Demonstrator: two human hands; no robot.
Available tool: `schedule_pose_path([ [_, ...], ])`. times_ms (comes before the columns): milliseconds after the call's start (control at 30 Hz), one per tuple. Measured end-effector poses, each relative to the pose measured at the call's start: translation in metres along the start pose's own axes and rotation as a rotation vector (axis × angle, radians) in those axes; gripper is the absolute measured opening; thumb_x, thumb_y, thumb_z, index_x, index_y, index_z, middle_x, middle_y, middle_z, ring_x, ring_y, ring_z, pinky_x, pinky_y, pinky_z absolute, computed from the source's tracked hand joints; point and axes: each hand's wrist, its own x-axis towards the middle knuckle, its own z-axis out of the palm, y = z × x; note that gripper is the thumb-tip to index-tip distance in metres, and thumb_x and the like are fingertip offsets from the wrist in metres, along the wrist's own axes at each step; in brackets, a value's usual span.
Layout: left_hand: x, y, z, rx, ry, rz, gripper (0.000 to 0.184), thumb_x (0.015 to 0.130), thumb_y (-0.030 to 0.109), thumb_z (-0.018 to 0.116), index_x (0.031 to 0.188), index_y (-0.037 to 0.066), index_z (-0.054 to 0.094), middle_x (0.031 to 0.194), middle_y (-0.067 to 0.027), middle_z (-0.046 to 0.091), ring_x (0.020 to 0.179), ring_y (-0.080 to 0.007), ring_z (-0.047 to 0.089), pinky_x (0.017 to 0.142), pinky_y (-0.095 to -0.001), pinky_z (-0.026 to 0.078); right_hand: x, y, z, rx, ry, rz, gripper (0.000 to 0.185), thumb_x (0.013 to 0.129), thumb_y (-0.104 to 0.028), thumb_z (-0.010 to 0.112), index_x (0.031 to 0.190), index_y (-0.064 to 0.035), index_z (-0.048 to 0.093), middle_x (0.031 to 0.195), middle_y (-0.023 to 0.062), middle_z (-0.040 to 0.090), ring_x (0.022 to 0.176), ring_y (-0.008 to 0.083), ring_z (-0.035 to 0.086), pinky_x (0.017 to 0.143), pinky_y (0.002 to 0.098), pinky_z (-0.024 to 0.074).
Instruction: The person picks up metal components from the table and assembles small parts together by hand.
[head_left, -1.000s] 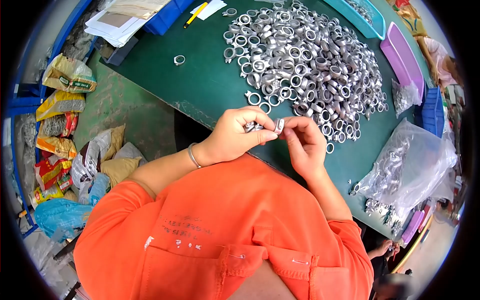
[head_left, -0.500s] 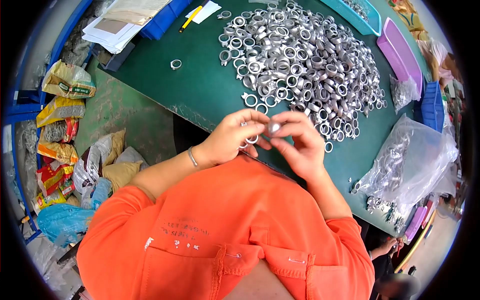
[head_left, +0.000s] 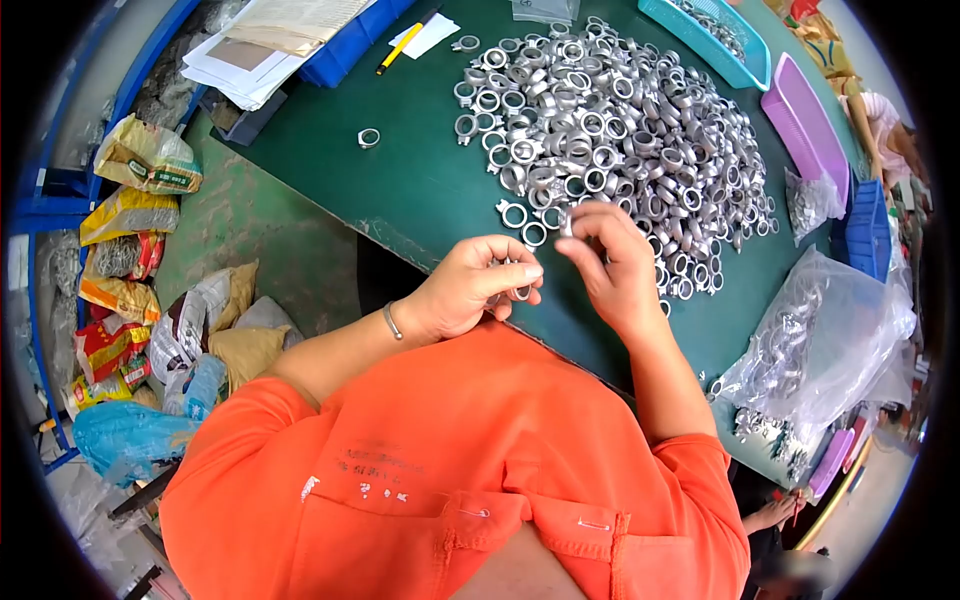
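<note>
My left hand (head_left: 468,288) is closed, its fingers curled round metal rings; part of one ring (head_left: 522,293) shows below the thumb, the others are mostly hidden. To its right, my right hand (head_left: 620,270) pinches a small silvery metal ring (head_left: 567,225) between thumb and fingers, seen nearly edge-on. Both hands are above the front edge of the green table (head_left: 420,190), a little apart from each other. Just beyond them lies a large heap of grey metal rings with small lugs (head_left: 640,130). A single ring (head_left: 369,138) lies apart at the left.
Teal (head_left: 765,72) and pink baskets (head_left: 800,110) stand at the back right, near a blue bin (head_left: 866,230). A clear plastic bag (head_left: 830,340) of parts lies right. Papers (head_left: 250,60) and a yellow pen (head_left: 399,48) are back left. Another person's hand (head_left: 775,513) shows lower right.
My hands have moved apart: the right has gone up and right with its metal piece, towards the heap. The left has closed further over its rings. The view has shifted slightly.
</note>
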Motion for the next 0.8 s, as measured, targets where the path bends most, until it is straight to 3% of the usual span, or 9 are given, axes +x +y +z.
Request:
schedule_pose_path([
  [67, 0.0, 0.001, 0.0, 0.07, -0.02, 0.078, 0.017, 0.085, 0.017, 0.061, 0.089, 0.001, 0.059, 0.075, -0.0053, 0.059, 0.061, -0.0064, 0.055, 0.045, -0.0163, 0.04, -0.015, -0.002, 0.006, 0.416, -0.013, 0.206, 0.021, 0.073, -0.011, 0.073, 0.08, -0.0014, 0.056, 0.088, 0.0088, 0.061, 0.069, 0.0129, 0.057, 0.06, 0.0245, 0.0476],
  [200, 0.003, 0.002, 0.003, 0.109, -0.053, 0.128, 0.013, 0.088, 0.012, 0.057, 0.094, 0.001, 0.059, 0.08, -0.0065, 0.06, 0.068, -0.008, 0.055, 0.045, -0.0173, 0.039, -0.024, -0.013, 0.008, 0.546, -0.014, 0.242, 0.02, 0.075, -0.008, 0.071, 0.081, 0.0004, 0.054, 0.089, 0.01, 0.061, 0.074, 0.0128, 0.06, 0.064, 0.0242, 0.0502],
  [333, 0.0, 0.007, 0.008, 0.185, -0.036, 0.13, 0.011, 0.085, 0.008, 0.059, 0.091, -0.001, 0.06, 0.085, -0.0062, 0.06, 0.07, -0.008, 0.056, 0.049, -0.017, 0.041, -0.028, -0.01, 0.015, 0.57, 0.03, 0.098, 0.018, 0.077, -0.006, 0.069, 0.083, 0.0015, 0.053, 0.091, 0.0121, 0.061, 0.078, 0.0143, 0.061, 0.066, 0.0249, 0.0508],
  [400, 0.002, 0.003, 0.009, 0.392, 0.006, 0.39, 0.008, 0.082, 0.004, 0.062, 0.088, -0.002, 0.062, 0.089, -0.0059, 0.06, 0.073, -0.0091, 0.056, 0.059, -0.0192, 0.044, -0.029, -0.01, 0.016, 0.53, 0.047, 0.017, 0.017, 0.079, -0.004, 0.067, 0.085, 0.0017, 0.053, 0.092, 0.0123, 0.061, 0.08, 0.0144, 0.061, 0.067, 0.0254, 0.0508],
  [433, 0.003, 0.002, 0.008, 0.392, 0.005, 0.388, 0.008, 0.082, 0.004, 0.062, 0.088, -0.002, 0.062, 0.089, -0.0059, 0.06, 0.073, -0.0091, 0.056, 0.059, -0.0192, 0.044, -0.029, -0.012, 0.016, 0.634, 0.069, 0.093, 0.014, 0.082, -0.003, 0.063, 0.088, 0.0014, 0.052, 0.093, 0.012, 0.061, 0.079, 0.0138, 0.06, 0.068, 0.0254, 0.0505],
  [500, 0.005, -0.001, 0.005, 0.614, -0.012, 0.584, 0.007, 0.079, 0.0, 0.064, 0.086, -0.002, 0.063, 0.09, -0.0064, 0.059, 0.077, -0.0111, 0.056, 0.068, -0.0225, 0.045, -0.03, -0.013, 0.013, 0.73, 0.079, 0.217, 0.008, 0.091, -0.006, 0.051, 0.096, -0.0001, 0.052, 0.093, 0.0098, 0.061, 0.074, 0.0114, 0.058, 0.067, 0.0245, 0.0493],
  [600, 0.003, 0.0, 0.008, 0.694, 0.002, 0.581, 0.007, 0.077, 0.0, 0.065, 0.084, 0.0, 0.063, 0.088, -0.0066, 0.059, 0.081, -0.0125, 0.056, 0.071, -0.0242, 0.045, -0.031, -0.01, 0.008, 0.824, 0.059, 0.436, 0.025, 0.097, -0.021, 0.042, 0.102, -0.0003, 0.053, 0.086, 0.0064, 0.059, 0.069, 0.0099, 0.056, 0.06, 0.022, 0.0469],
  [700, 0.001, 0.002, 0.01, 0.779, -0.012, 0.637, 0.007, 0.076, 0.0, 0.066, 0.083, 0.0, 0.062, 0.087, -0.0059, 0.059, 0.081, -0.0123, 0.056, 0.07, -0.0242, 0.045, -0.027, -0.013, -0.001, 0.881, -0.092, 0.558, 0.028, 0.096, -0.024, 0.043, 0.104, 0.0003, 0.054, 0.085, 0.0063, 0.06, 0.068, 0.0102, 0.057, 0.059, 0.0221, 0.0467],
  [800, 0.003, 0.0, 0.009, 0.83, -0.015, 0.742, 0.009, 0.077, 0.0, 0.065, 0.084, 0.0, 0.06, 0.084, -0.0049, 0.06, 0.075, -0.011, 0.056, 0.068, -0.023, 0.046, -0.03, -0.005, 0.002, 0.995, -0.15, 0.477, 0.019, 0.09, -0.013, 0.053, 0.104, 0.0001, 0.055, 0.088, 0.0078, 0.06, 0.075, 0.0131, 0.059, 0.064, 0.0245, 0.0487],
])
